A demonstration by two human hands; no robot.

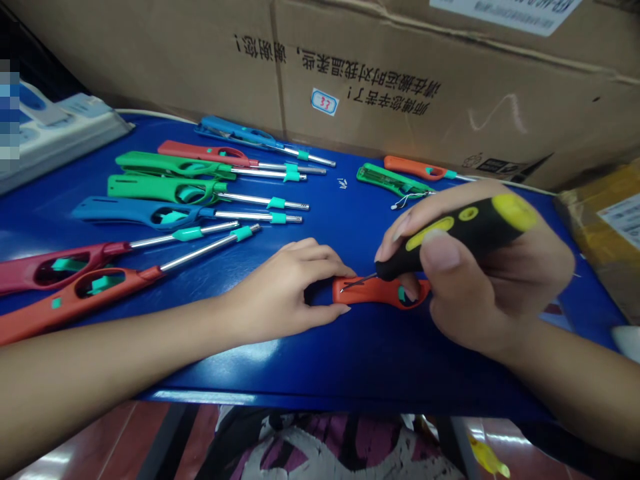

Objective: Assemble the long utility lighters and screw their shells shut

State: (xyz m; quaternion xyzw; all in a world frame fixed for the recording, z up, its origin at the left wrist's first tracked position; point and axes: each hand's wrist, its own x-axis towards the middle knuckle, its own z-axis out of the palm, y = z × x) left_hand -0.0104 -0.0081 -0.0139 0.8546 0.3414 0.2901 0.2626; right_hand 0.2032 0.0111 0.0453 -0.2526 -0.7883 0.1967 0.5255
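Observation:
An orange gas lighter [376, 293] lies on its side on the blue table. My left hand [280, 287] grips its butt end between thumb and fingers. My right hand [520, 287] is wrapped around the black and yellow handle of a screwdriver [483, 233]. The thin shaft points left and down, its tip over the slotted end of the lighter; whether it touches, I cannot tell. A right fingertip is at the lighter's trigger opening, which has a turquoise trigger. The lighter's front end is hidden behind my right hand.
Several long lighters, such as a blue one [140, 210] and a green one [155, 187], lie at the left. A green lighter [387, 177] with wires and another orange lighter [413, 165] lie behind. A cardboard box [200, 73] lines the back; a power strip [75, 133] stands left.

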